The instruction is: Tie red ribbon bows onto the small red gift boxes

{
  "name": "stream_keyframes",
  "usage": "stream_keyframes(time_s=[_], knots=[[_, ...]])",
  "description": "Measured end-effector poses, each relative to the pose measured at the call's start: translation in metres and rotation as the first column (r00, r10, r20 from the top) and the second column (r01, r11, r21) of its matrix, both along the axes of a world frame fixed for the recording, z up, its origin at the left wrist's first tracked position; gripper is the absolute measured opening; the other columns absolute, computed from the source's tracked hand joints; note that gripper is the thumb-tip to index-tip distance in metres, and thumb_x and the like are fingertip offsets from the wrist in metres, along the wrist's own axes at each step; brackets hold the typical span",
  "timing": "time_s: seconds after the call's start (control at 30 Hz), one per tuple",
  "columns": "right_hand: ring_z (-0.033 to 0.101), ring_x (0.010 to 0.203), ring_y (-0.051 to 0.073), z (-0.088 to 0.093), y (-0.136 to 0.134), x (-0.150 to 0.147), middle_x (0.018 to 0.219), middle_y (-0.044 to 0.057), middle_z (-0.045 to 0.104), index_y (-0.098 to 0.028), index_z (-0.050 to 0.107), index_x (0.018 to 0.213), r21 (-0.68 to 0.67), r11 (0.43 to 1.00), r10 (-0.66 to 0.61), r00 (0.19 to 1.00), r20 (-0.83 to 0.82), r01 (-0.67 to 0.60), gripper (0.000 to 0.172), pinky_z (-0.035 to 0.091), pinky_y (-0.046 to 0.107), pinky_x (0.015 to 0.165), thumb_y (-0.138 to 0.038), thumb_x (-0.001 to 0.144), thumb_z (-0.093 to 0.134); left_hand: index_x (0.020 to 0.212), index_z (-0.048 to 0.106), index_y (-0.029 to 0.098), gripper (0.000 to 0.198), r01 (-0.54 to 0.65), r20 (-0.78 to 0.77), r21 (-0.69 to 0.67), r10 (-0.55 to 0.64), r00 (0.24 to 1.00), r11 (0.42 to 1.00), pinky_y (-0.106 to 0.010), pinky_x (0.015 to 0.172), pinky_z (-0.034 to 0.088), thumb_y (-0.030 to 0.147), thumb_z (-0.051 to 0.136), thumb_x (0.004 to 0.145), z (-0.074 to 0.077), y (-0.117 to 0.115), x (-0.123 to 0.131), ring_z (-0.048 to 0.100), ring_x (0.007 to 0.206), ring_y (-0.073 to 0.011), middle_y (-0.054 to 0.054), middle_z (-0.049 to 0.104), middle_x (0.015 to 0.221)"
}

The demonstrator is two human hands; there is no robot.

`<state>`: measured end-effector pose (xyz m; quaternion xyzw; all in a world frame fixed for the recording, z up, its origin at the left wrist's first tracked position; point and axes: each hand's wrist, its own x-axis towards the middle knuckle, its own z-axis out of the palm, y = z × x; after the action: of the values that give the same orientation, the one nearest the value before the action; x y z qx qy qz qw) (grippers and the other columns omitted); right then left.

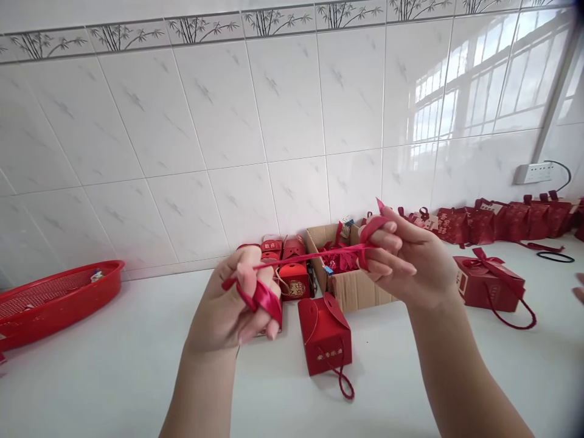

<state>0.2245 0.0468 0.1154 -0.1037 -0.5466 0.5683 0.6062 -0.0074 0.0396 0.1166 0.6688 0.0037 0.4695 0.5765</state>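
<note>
A red ribbon is stretched between my two raised hands above the table. My left hand is closed, with one end of the ribbon wrapped round its fingers. The other end loops round the fingers of my right hand, which grips it with the tip poking up past the thumb. Below and between them stands a red gift box with gold lettering and a twisted cord handle hanging at its front. Neither hand touches this box.
Behind is a cardboard box of red ribbons, beside several red boxes. A bow-tied gift box stands right, before a row of red bags. A red plastic basket is left. Another person's fingers show at the right edge.
</note>
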Motion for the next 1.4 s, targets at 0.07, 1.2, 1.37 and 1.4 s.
stream_keyframes(time_s=[0.07, 1.2, 1.37, 1.4], knots=[[0.022, 0.037, 0.005, -0.003, -0.002, -0.002, 0.053, -0.004, 0.046, -0.020, 0.055, 0.065, 0.077, 0.997, -0.032, 0.989, 0.146, 0.021, 0.041, 0.027, 0.024, 0.042, -0.044, 0.093, 0.039, 0.060, 0.038, 0.017, 0.038, -0.200, 0.072, -0.064, 0.204, 0.976, 0.978, -0.013, 0.045, 0.052, 0.037, 0.060, 0.085, 0.004, 0.001, 0.002, 0.037, 0.029, -0.0005, 0.010, 0.040, 0.040], [0.033, 0.041, 0.007, -0.011, -0.005, -0.024, 0.063, 0.002, 0.062, -0.015, 0.067, 0.082, 0.084, 0.987, 0.110, 0.959, 0.261, -0.136, 0.040, 0.040, 0.029, 0.055, -0.039, 0.096, 0.037, 0.049, 0.040, 0.016, 0.061, -0.453, -0.069, -0.143, 0.448, 0.891, 0.880, -0.018, 0.036, 0.016, 0.066, 0.045, 0.082, 0.006, -0.005, 0.020, 0.019, 0.037, -0.0033, 0.007, 0.021, 0.046], [0.030, 0.046, 0.009, -0.012, -0.012, -0.030, 0.051, -0.002, 0.044, -0.016, 0.061, 0.067, 0.121, 0.992, -0.067, 0.917, 0.394, 0.020, 0.044, 0.028, 0.027, 0.047, -0.050, 0.090, 0.047, 0.050, 0.049, 0.016, 0.061, -0.440, -0.142, -0.155, 0.421, 0.896, 0.885, -0.019, 0.037, 0.021, 0.068, 0.043, 0.082, 0.005, -0.012, 0.022, 0.020, 0.036, -0.0041, 0.007, 0.019, 0.041], [0.029, 0.046, 0.009, -0.011, -0.013, -0.031, 0.051, -0.002, 0.042, -0.016, 0.060, 0.066, 0.124, 0.992, -0.078, 0.910, 0.407, 0.029, 0.044, 0.026, 0.026, 0.046, -0.051, 0.090, 0.048, 0.053, 0.053, 0.015, 0.061, -0.445, -0.153, -0.146, 0.425, 0.892, 0.883, -0.019, 0.037, 0.022, 0.068, 0.043, 0.082, 0.004, -0.011, 0.023, 0.020, 0.036, -0.0042, 0.008, 0.019, 0.042]])
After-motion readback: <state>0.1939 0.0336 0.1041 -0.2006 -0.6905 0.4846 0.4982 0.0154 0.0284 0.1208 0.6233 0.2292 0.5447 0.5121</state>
